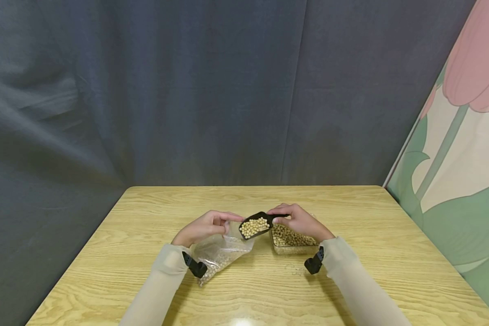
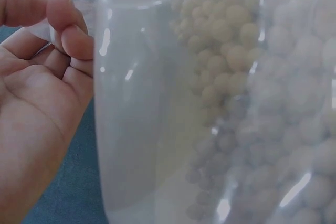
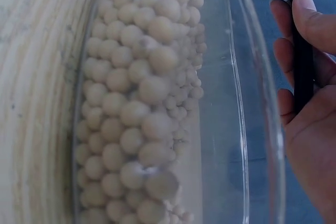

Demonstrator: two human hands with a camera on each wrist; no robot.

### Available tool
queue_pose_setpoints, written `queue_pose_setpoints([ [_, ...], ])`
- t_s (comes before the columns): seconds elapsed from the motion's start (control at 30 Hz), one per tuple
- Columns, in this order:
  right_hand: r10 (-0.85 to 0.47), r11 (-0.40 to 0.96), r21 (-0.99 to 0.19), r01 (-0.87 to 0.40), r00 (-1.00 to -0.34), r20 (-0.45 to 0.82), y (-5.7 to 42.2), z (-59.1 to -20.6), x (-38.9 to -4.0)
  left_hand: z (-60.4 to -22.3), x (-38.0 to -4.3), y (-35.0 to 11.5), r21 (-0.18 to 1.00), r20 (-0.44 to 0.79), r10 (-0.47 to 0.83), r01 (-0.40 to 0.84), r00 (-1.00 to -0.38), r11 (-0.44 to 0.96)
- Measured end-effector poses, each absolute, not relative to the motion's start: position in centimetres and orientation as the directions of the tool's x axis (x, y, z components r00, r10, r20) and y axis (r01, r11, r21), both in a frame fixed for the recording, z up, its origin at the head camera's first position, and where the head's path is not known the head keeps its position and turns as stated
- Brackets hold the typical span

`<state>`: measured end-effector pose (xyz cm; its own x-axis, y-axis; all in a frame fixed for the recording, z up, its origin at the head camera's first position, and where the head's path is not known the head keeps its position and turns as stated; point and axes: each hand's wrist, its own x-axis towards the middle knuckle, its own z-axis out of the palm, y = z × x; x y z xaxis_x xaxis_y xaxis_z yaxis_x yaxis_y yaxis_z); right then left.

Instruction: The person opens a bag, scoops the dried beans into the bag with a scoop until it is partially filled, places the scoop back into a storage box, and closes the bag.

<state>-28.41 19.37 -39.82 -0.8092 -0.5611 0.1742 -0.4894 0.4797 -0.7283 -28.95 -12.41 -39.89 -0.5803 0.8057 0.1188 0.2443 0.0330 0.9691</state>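
Note:
My right hand [image 1: 303, 221] grips the handle of a black scoop [image 1: 262, 214] full of round, pale yellow beans [image 1: 254, 227]. The scoop hangs over the mouth of a clear plastic bag [image 1: 224, 251], which has similar beans in its lower part. With thumb and fingers, my left hand [image 1: 208, 226] pinches the bag's upper edge; the left wrist view shows this hand [image 2: 42, 103] beside the bag film [image 2: 131, 129]. Below my right hand stands a clear box [image 1: 295, 250] of the same beans, seen in the right wrist view as heaped beans [image 3: 126, 108] behind a transparent wall.
Everything rests on a light wood-grain table [image 1: 146, 217]. A dark curtain [image 1: 212, 90] hangs behind its far edge, and a panel with a painted flower [image 1: 452, 158] stands to the right. Small clear bits [image 1: 295, 269] lie before the box.

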Motion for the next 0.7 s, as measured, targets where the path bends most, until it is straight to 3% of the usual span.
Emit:
queue_pose_setpoints([
  [0.7,-0.601,0.517,-0.644,-0.563,-0.775,0.195,18.99,-38.88,-28.21,-40.01,-29.08,-12.28,0.961,0.123,0.809,0.272,-0.575,0.047],
])
